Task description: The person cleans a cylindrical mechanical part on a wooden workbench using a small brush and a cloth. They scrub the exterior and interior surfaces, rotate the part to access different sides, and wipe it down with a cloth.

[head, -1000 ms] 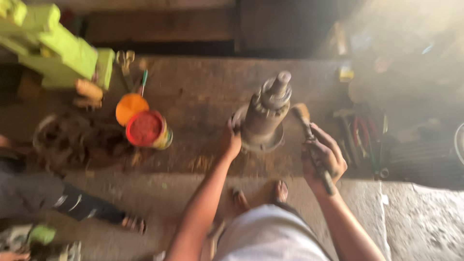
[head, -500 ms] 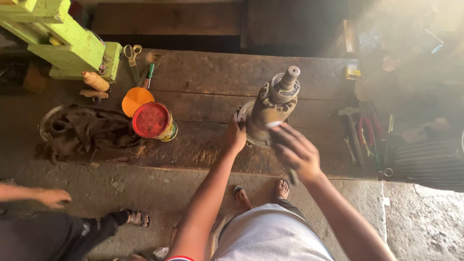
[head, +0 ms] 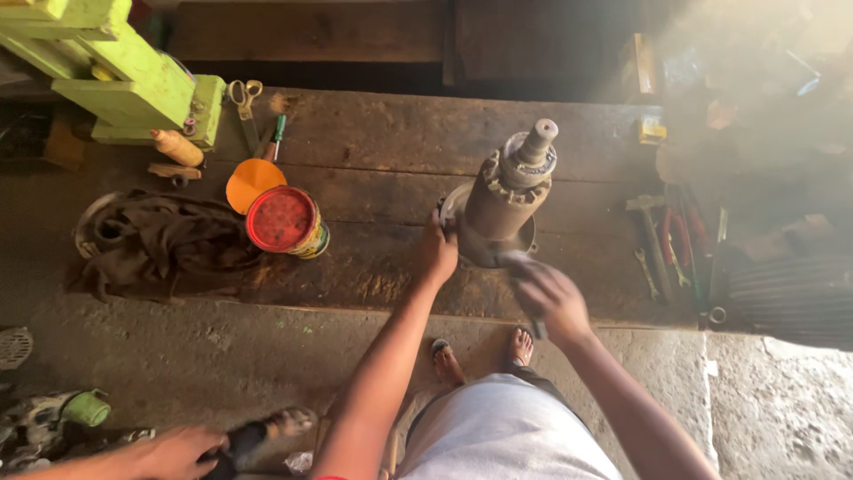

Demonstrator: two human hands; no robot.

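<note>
Steadying the upright metal shaft housing (head: 502,204) on the surface (head: 373,151), the left hand (head: 437,253) clasps its base flange. The right hand (head: 551,298) is clenched on a blurred brush (head: 520,267) at the housing's foot.

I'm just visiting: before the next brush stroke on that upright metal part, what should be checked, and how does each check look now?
1. Left hand steadying the metal shaft housing at its base: ok.
2. Housing upright on the wooden bench: ok.
3. Right hand gripping the brush: ok, though blurred.
4. Paint on the bristles: cannot tell.
5. Open red paint can standing apart from the housing: ok.
6. Co-worker's hand away from the bench: ok.
</note>
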